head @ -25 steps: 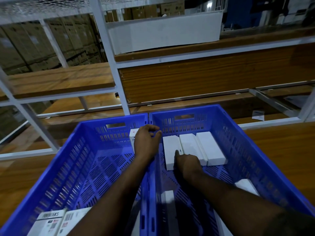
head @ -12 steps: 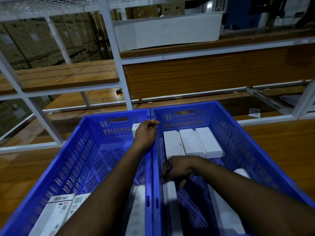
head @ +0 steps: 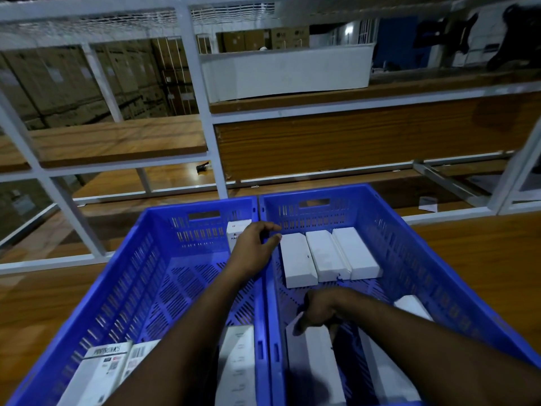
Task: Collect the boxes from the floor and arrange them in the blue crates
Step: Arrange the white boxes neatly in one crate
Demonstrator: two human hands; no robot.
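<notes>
Nearest us, our right hand (head: pixel 317 310) curls its fingers (head: pixel 298 328) around the top end of a white box (head: pixel 314 364) standing in the right blue crate (head: pixel 409 259). Further in, three white boxes (head: pixel 329 256) lie side by side. Our left hand (head: pixel 254 247) rests on the rims where the left blue crate (head: pixel 140 273) meets it, fingers loosely bent, touching a labelled box (head: pixel 235 232).

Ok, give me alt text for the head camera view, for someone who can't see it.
Two blue crates sit side by side on a wooden surface; the right hand grips a white box in the right crate, while the left hand rests on the shared rims. Three white boxes line its far end.
</notes>
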